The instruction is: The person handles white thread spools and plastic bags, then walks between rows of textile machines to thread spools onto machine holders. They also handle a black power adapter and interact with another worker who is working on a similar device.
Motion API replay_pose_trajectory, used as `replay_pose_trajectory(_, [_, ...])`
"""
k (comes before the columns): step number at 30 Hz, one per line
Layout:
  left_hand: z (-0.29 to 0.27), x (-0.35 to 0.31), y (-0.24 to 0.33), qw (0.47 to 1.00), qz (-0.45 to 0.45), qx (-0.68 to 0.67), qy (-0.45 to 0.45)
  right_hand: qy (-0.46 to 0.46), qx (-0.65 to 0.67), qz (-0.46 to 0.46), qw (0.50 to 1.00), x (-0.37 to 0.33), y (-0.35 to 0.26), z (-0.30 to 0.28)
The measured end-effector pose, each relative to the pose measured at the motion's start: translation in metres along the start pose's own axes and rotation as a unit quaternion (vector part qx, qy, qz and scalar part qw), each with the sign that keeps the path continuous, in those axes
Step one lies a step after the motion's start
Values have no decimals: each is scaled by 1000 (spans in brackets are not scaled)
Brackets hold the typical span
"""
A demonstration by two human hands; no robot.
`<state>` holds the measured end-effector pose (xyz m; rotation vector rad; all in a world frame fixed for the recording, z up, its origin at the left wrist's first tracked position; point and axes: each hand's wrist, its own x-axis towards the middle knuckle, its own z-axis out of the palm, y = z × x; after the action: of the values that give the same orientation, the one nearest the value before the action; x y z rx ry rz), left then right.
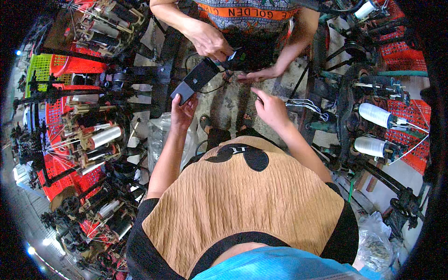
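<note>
My left hand (183, 113) grips the lower end of a black box-shaped device (196, 80), thumb along its edge. The device is tilted, its upper end close to another person's hand (210, 44), whose fingers are by a small pale-ended piece (234, 54). A thin black cable (215, 88) runs near the device. My right hand (271, 111) is apart from it, back up, with the index finger stretched out and the other fingers partly hidden; nothing shows in it. Just beyond its fingertip is the other person's second hand (261, 74), held flat.
Machines with white thread spools (374, 115) and red plastic baskets (406, 149) stand on both sides. A loop of white cord (308, 106) lies right of my right hand. Clear plastic bags are beside my left forearm (161, 140) and at lower right (375, 240).
</note>
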<state>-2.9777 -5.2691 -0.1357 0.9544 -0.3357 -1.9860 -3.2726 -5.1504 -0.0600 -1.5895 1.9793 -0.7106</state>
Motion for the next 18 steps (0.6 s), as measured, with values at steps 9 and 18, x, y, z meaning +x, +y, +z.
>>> replay_pose_trajectory(9, [-5,2,-8,1000,-14,-13,3,4,27,26,999,-24,27,0])
replay_pose_trajectory(18, [-6,-14,-10,997,-70,3,-36,-2,53,43,998,-27,33,-3])
